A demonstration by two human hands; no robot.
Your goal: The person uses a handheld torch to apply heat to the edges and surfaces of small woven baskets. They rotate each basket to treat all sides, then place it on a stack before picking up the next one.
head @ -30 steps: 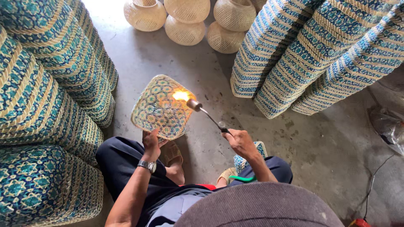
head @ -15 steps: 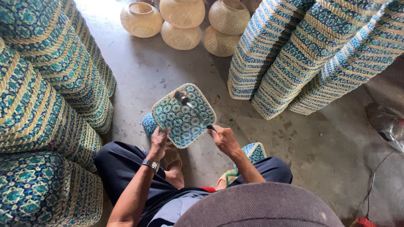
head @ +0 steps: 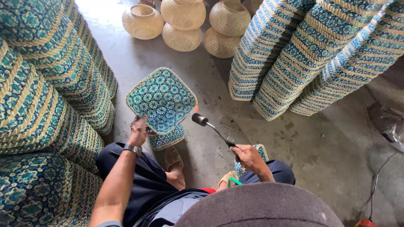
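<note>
Holding woven tray (head: 162,100) in left hand (head: 138,130), torch (head: 212,128) in right hand (head: 248,156)

The tray (head: 162,100) is woven fibre, matt, patterned blue and teal. The torch (head: 212,128) is dark metal with a dull sheen. The floor (head: 219,84) is rough grey concrete, stained.

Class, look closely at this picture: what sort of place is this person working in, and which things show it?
Probably a basket-weaving workshop: stacks of blue woven baskets line a concrete floor, plain wicker lampshades wait behind, and a gas torch points at a woven tray.
</note>
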